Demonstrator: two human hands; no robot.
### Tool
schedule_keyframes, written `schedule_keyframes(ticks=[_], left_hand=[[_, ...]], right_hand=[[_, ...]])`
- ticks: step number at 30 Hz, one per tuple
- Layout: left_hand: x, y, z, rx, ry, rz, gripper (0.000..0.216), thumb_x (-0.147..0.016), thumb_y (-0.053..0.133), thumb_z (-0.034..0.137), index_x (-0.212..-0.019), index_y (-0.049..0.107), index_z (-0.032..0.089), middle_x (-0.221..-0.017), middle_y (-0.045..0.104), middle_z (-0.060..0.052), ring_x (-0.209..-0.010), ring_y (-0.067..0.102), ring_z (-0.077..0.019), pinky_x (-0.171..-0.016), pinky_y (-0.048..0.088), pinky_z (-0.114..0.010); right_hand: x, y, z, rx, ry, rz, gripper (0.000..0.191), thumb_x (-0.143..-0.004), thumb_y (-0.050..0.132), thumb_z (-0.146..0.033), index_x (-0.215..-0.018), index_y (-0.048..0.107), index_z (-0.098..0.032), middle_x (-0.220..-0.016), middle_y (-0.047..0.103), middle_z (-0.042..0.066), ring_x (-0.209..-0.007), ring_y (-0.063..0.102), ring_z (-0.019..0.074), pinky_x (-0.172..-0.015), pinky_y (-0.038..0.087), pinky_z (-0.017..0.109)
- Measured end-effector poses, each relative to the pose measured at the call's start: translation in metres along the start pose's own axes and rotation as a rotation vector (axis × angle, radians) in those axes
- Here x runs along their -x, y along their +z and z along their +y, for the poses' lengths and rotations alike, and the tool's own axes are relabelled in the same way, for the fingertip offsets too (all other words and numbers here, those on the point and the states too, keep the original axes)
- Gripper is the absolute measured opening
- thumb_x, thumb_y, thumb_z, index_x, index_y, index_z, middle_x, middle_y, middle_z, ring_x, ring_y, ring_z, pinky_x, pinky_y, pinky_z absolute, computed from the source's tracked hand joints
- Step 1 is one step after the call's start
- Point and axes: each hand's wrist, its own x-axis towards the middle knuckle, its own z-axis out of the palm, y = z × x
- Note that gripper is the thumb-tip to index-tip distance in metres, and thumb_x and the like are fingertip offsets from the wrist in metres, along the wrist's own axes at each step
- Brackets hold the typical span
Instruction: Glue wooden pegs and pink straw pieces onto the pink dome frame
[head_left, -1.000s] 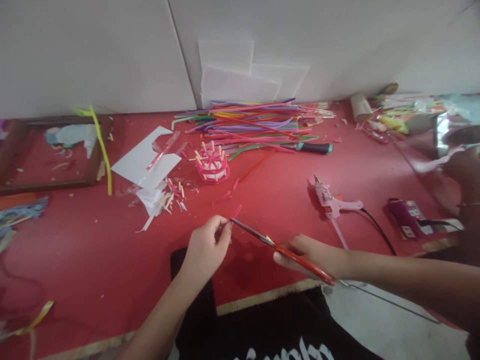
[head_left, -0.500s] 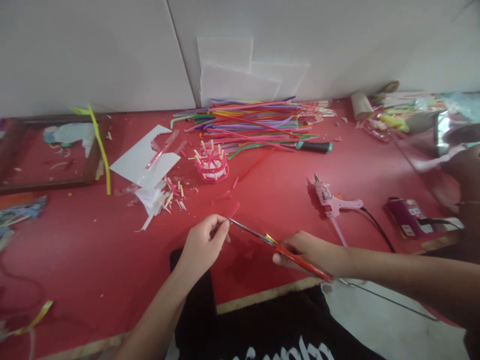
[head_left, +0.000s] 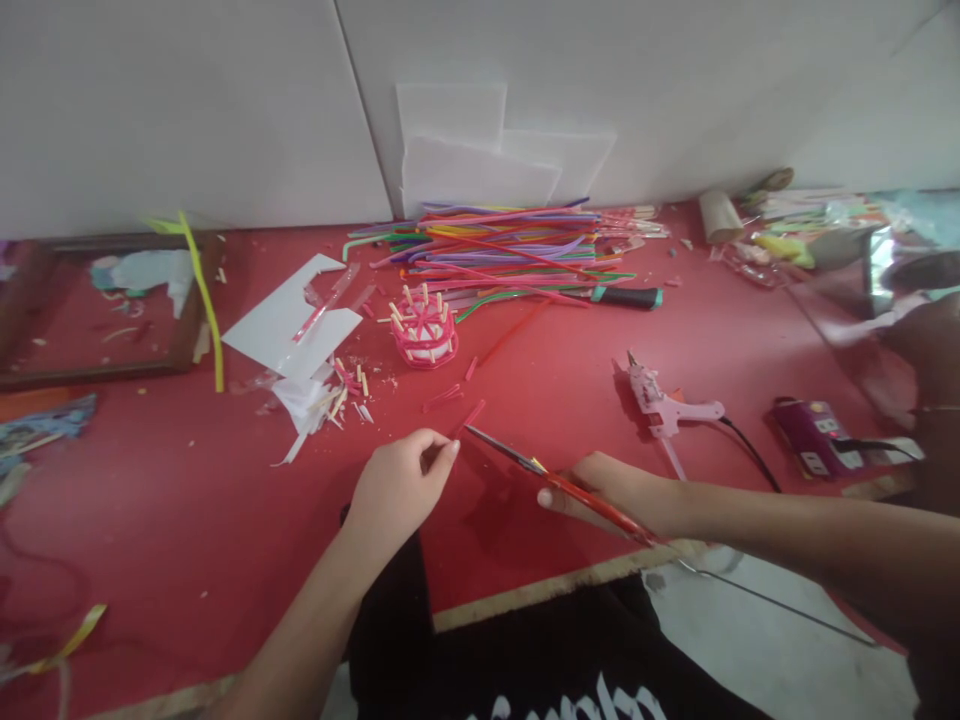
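Observation:
My left hand point(head_left: 405, 480) is closed, thumb and forefinger pinching a short thin pink strip point(head_left: 470, 415) that sticks up past the fingertips. My right hand point(head_left: 611, 490) is wrapped round the red handles of a pair of scissors point(head_left: 510, 452). The blades point left, and their tip lies close beside the strip. Beyond my hands stands a small round pink-and-white piece point(head_left: 425, 330) with several pale sticks upright on it. Short pink pieces point(head_left: 442, 397) lie on the red table between it and my hands.
A heap of coloured pipe cleaners point(head_left: 510, 240) lies at the back, with a black-and-teal handled tool point(head_left: 628, 297) beside it. A pink glue gun point(head_left: 664, 405) and purple power strip point(head_left: 810, 435) sit right. White paper point(head_left: 277, 315) and scraps lie left. Another person's arm point(head_left: 937, 370) is far right.
The scissors' tip has drawn slightly up and away from my left fingertips. More of the pink strip shows now. My left hand has barely moved.

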Motion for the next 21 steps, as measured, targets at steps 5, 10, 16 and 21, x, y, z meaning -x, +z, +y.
schedule_keyframes(ticks=[5, 10, 16, 21], left_hand=[[-0.0029, 0.0022, 0.0018, -0.031, -0.026, -0.033, 0.020, -0.087, 0.055, 0.040, -0.079, 0.066, 0.024, -0.080, 0.077, -0.002, -0.079, 0.072, -0.0259, -0.069, 0.046, -0.033], [-0.0009, 0.0010, 0.0014, 0.017, -0.037, -0.071, 0.020, -0.088, 0.057, 0.043, -0.098, 0.058, 0.027, -0.084, 0.079, 0.002, -0.077, 0.073, -0.0215, -0.067, 0.048, -0.030], [0.0033, -0.0009, 0.0010, 0.018, -0.034, -0.047, 0.017, -0.083, 0.057, 0.034, -0.098, 0.054, 0.027, -0.086, 0.077, 0.003, -0.073, 0.071, -0.0197, -0.068, 0.049, -0.031], [0.0042, -0.0009, -0.0010, 0.028, -0.041, -0.040, 0.019, -0.081, 0.056, 0.031, -0.099, 0.053, 0.026, -0.087, 0.076, 0.001, -0.074, 0.072, -0.0204, -0.068, 0.051, -0.032]], right_hand=[[-0.0004, 0.0006, 0.0048, -0.031, 0.010, -0.003, 0.061, -0.082, 0.055, -0.076, -0.063, 0.035, -0.022, -0.054, 0.032, -0.005, -0.050, 0.031, 0.0093, -0.047, 0.025, 0.024], [-0.0002, -0.0002, 0.0048, -0.063, 0.016, -0.002, 0.061, -0.083, 0.057, -0.074, -0.063, 0.032, -0.022, -0.054, 0.030, -0.006, -0.049, 0.030, 0.0086, -0.047, 0.023, 0.024], [-0.0023, 0.0002, 0.0091, -0.090, 0.018, -0.014, 0.060, -0.082, 0.060, -0.071, -0.062, 0.032, -0.022, -0.053, 0.030, -0.006, -0.048, 0.029, 0.0084, -0.045, 0.023, 0.024], [-0.0017, 0.0007, 0.0085, -0.095, 0.050, -0.019, 0.059, -0.081, 0.063, -0.068, -0.060, 0.033, -0.022, -0.052, 0.026, -0.007, -0.047, 0.027, 0.0081, -0.045, 0.020, 0.024]])
